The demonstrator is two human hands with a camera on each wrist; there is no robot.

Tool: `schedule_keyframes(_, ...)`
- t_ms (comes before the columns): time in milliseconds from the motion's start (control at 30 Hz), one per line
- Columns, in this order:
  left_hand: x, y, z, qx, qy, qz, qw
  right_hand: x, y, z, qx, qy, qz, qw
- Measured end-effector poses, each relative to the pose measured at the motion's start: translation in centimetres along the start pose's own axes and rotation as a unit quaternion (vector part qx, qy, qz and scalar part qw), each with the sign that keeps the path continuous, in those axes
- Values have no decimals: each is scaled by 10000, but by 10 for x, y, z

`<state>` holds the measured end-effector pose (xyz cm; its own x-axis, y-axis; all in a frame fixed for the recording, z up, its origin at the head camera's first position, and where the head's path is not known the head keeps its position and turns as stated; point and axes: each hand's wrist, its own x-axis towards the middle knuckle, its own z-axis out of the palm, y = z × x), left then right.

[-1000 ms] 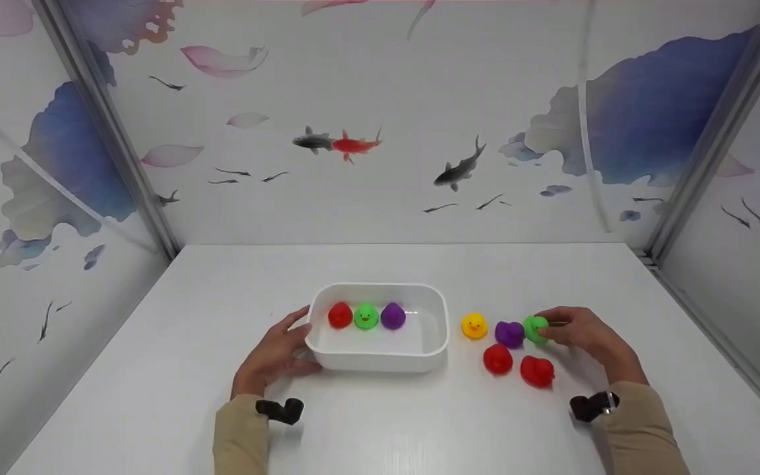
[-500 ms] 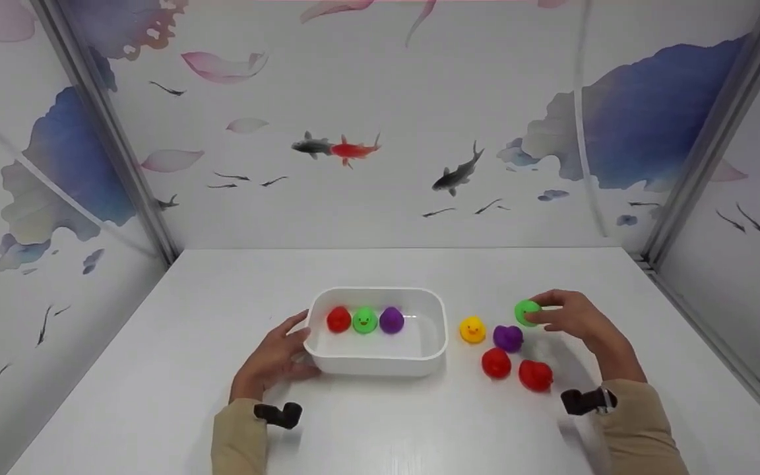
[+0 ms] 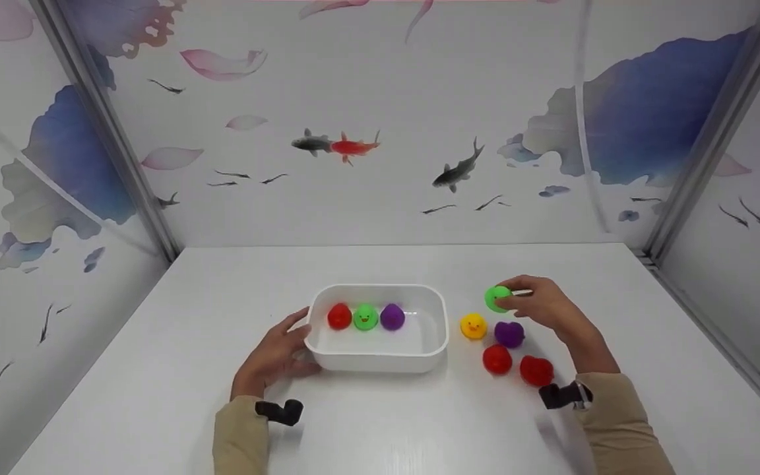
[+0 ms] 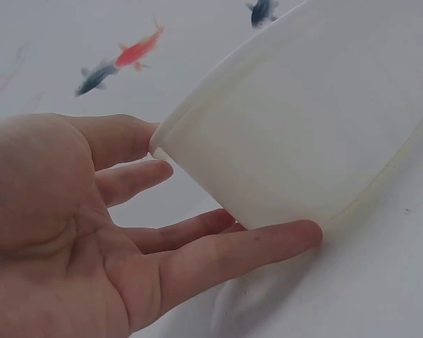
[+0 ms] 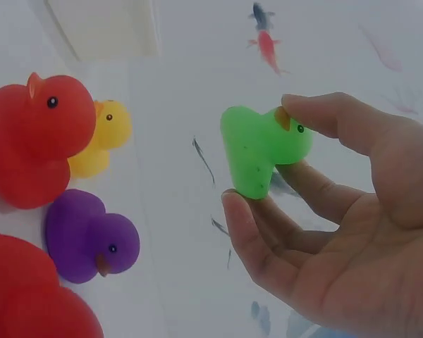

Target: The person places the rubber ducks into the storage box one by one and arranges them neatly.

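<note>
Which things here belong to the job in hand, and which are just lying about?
Likely part of the job:
green duck, pinched by the right hand
white tub, touched by the left hand
three ducks inside the tub

Lying on the table, untouched (possibly also relevant):
yellow duck
purple duck
one red duck
another red duck

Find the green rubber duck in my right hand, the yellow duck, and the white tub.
Held green rubber duck [image 5: 254, 146], right wrist view, on its body.
Yellow rubber duck [image 3: 473, 326], head view, on its face.
White tub [image 3: 379, 363], head view, on its near wall.
</note>
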<state>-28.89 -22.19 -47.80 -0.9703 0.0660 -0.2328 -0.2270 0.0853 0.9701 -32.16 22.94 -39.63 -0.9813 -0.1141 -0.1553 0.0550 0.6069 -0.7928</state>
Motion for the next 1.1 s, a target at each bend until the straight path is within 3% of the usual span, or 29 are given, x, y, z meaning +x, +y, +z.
schedule_keyframes(433, 1, 0, -1, -129, 63, -8, 9999, 13, -35, 33, 95, -89, -107, 9999)
schedule_keyframes(667, 1, 2, 0, -273, -79, 65, 9996, 21, -53, 52, 167, -178, -162, 9996)
schedule_keyframes(933, 2, 0, -1, -240, -39, -59, 9997, 30, -59, 77, 185, -71, -162, 9997)
schedule_keyframes(1100, 3, 0, -2, -282, -10, -110, 9995, 36, -57, 89, 1, 60, -460, 9989)
